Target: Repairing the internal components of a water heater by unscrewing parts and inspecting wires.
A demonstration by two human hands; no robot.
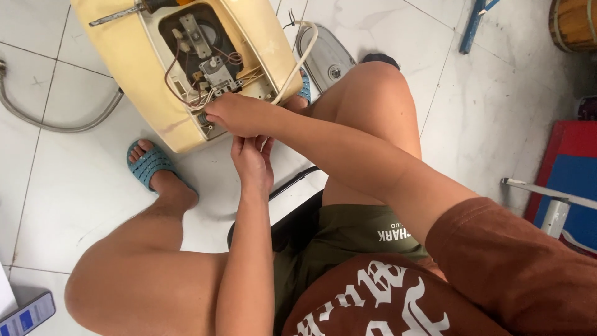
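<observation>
At the near left corner a phone (26, 314) lies flat on the white tiled floor (68, 186), well apart from the work. Farther off on the left, a grey flexible hose (56, 124) curves across the tiles toward the cream-coloured appliance housing (161, 99), which lies on the floor with its service opening turned up, probably so the parts inside face the seated person. A screwdriver (124, 11) rests across the far edge of the housing, within easy reach. Inside the opening sit a metal bracket, a small grey component (217, 71) and a tangle of thin wires (186, 96). A foot in a teal sandal (148, 165) is planted just beside the near left corner of the housing, seemingly bracing it. The left hand (252, 162) comes up from below, its grip closed around something thin just under the other hand; what exactly it pinches is hidden, though it looks like part of the white cord (297, 62). The right hand (239, 115) reaches across from the right and rests on the near edge of the opening, fingers curled down over the wires; whether they actually clamp a wire I cannot tell. The white cord loops out of the housing's right side and back toward the hands. Just right of the housing, a grey oval cover plate (326, 56) lies on the floor, set aside. Far right stand a blue and red board (575, 168) and a white metal frame (553, 199).
</observation>
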